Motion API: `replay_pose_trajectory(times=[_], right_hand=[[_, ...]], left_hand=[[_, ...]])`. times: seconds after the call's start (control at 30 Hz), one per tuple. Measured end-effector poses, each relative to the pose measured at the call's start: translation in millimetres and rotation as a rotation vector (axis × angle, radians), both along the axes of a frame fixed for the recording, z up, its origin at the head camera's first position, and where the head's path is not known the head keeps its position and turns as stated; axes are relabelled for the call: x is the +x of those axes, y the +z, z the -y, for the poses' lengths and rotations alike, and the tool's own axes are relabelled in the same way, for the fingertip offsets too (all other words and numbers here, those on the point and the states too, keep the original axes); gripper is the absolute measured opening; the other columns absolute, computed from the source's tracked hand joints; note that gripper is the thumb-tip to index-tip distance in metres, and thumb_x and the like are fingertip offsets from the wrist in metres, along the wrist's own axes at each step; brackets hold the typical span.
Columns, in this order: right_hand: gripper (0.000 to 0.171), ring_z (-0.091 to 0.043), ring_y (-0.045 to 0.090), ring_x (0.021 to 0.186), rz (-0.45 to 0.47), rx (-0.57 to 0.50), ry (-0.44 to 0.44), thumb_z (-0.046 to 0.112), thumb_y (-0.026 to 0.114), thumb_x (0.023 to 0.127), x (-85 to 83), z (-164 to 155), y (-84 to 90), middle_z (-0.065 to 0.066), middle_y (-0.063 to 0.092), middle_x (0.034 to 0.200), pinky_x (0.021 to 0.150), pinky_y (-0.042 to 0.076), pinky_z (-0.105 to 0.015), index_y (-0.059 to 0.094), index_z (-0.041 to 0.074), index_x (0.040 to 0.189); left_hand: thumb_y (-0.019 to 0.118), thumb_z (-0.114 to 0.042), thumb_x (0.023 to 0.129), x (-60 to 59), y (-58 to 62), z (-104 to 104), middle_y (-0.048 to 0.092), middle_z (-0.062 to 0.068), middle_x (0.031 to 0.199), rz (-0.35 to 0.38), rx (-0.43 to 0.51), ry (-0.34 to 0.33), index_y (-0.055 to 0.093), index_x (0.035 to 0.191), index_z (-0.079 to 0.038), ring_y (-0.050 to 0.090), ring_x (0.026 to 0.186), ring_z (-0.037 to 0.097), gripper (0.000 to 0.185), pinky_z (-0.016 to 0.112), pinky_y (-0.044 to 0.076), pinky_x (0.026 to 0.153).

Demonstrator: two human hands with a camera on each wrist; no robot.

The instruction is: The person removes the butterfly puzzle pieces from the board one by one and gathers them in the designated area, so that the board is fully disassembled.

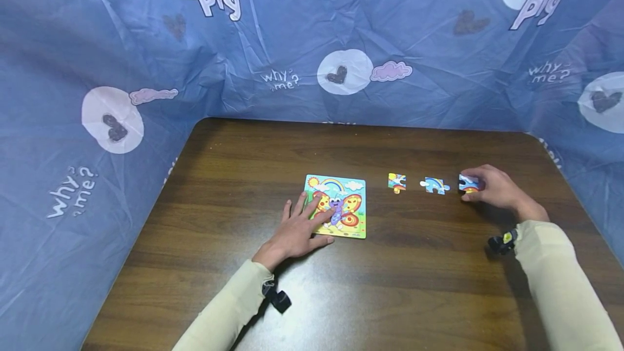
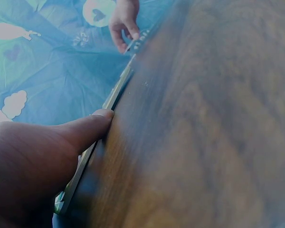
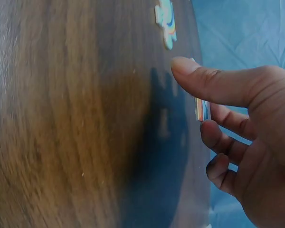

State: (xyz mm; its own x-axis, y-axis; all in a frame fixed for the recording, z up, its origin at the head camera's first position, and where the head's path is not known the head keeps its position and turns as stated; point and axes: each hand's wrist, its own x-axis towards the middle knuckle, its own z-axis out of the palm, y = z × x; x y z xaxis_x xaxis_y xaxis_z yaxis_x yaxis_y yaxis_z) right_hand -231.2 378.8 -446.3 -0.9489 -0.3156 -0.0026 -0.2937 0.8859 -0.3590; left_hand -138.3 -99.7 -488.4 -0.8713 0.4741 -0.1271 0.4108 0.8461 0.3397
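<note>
1. On wooden desk (image 1: 219, 215), abt. centre: butterfly jigsaw board (image 1: 352, 220), 1 no., flat, sq., w/ sun, rainbow & clouds at top.
2. L hand (image 1: 298, 231): fingers straight & spread apart, resting on L part of board; thumb along near edge.
3. Sun pc. (image 1: 392, 179), 1 no.: flat on desk, just R of board, approx. level w/ its top.
4. Rainbow pc. (image 1: 436, 186), 1 no.: flat, next to R, apart from sun pc.; knobs both sides.
5. Cloud pc. (image 1: 469, 183), 1 no.: far R end of row; blue/white, red-yellow lower edge.
6. R hand (image 1: 498, 191): thumb & fingers clamped on cloud pc.; can't tell if pc. is lifted.
7. Sleeves (image 1: 226, 305), 2 no., cream; blk. wrist device (image 1: 278, 298) at L cuff, another at R.
8. Blue printed cloth (image 1: 273, 37): behind desk, lettered "pig", "why me?".
</note>
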Motion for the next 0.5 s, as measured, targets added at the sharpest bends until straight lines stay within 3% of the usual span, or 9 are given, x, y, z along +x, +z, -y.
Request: replay_pose_trajectory(times=[0.23,0.5], right_hand=[[0.064,-0.042,0.060,0.102,0.035,0.004,0.010,0.019,0.088,0.072,-3.2,-8.9,-7.8,-0.035,0.061,0.116,0.084,0.046,-0.047,0.062,-0.008,0.123],[0.062,-0.040,0.055,0.101,0.097,0.013,0.022,0.017,0.086,0.077,-5.7,-11.4,-11.7,-0.035,0.055,0.117,0.079,0.043,-0.038,0.060,-0.009,0.127]], left_hand=[[0.052,-0.061,0.096,0.1,1.1,0.1,0.010,0.005,0.171,0.005,0.011,-0.001,0.031,0.157,-0.037,0.002,0.157,0.041,0.069,0.069,0.005,0.122],[0.052,-0.062,0.096,-0.2,0.1,0.2,0.010,0.005,0.171,-0.003,0.005,-0.006,0.031,0.157,-0.037,0.003,0.157,0.041,0.069,0.069,0.006,0.122]])
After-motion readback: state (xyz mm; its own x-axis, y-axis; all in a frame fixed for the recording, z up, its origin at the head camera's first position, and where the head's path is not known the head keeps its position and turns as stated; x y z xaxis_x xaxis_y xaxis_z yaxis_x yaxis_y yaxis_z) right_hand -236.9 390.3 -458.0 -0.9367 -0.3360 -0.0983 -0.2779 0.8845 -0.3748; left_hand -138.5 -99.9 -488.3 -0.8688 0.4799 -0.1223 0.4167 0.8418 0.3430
